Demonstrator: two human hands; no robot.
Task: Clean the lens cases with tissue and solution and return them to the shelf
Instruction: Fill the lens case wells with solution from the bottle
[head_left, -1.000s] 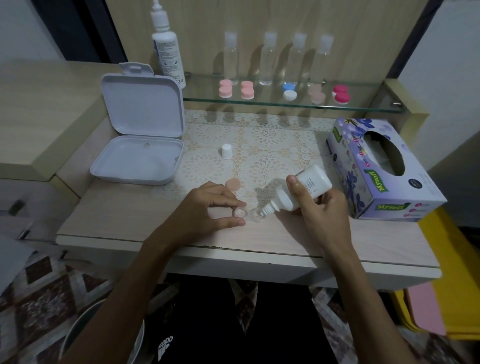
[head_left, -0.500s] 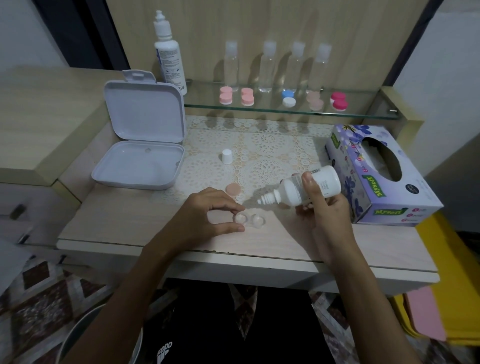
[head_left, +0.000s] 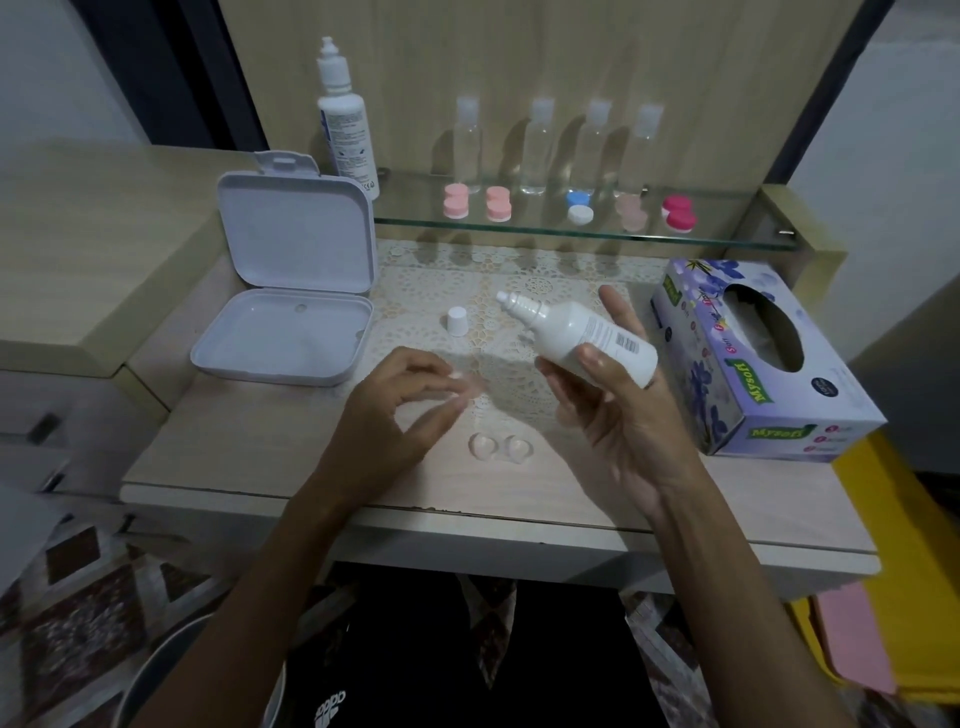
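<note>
An open clear lens case (head_left: 500, 447) lies on the table near the front edge, both wells uncovered, with no hand on it. My left hand (head_left: 400, 410) hovers just behind it, fingers loosely curled and blurred, fingertips at a small pink cap (head_left: 474, 387) on the lace mat. My right hand (head_left: 618, 415) grips a white solution bottle (head_left: 592, 335), raised above the table with its bare nozzle pointing up and left. The bottle's white cap (head_left: 457, 320) stands on the mat. A purple tissue box (head_left: 753, 364) sits at the right.
The glass shelf (head_left: 727, 240) at the back carries several coloured lens cases (head_left: 498, 203) and clear bottles (head_left: 535, 148). A tall solution bottle (head_left: 347, 122) stands at its left end. An open white box (head_left: 291, 317) lies at the left.
My right hand lifted the bottle away from the lens case and tipped its nozzle upward. My left hand let go of the case and moved back toward the pink cap.
</note>
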